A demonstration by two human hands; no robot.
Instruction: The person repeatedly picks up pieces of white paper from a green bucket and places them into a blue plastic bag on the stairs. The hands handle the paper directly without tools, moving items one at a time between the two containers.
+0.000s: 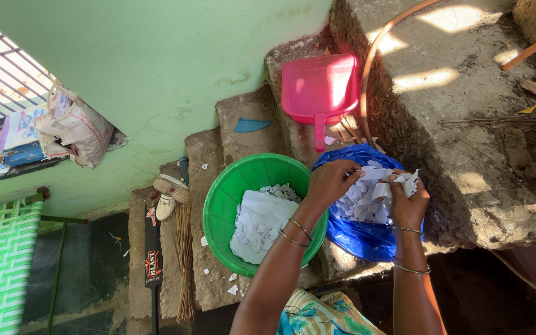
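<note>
Head view, around you: pink dustpan (317,90) on the step above; broom (184,260) left of the green basin (218,205).
Containers: basin and blue bag (367,239) both hold white paper scraps (361,201).
Your hands: left hand (330,181) and right hand (408,201) pinch scraps over the bag, fingers closed.

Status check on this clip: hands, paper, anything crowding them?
Left hand and right hand both gripping white paper scraps over blue bag. Green tub alongside, holding more paper. Pink dustpan behind, apart.
</note>
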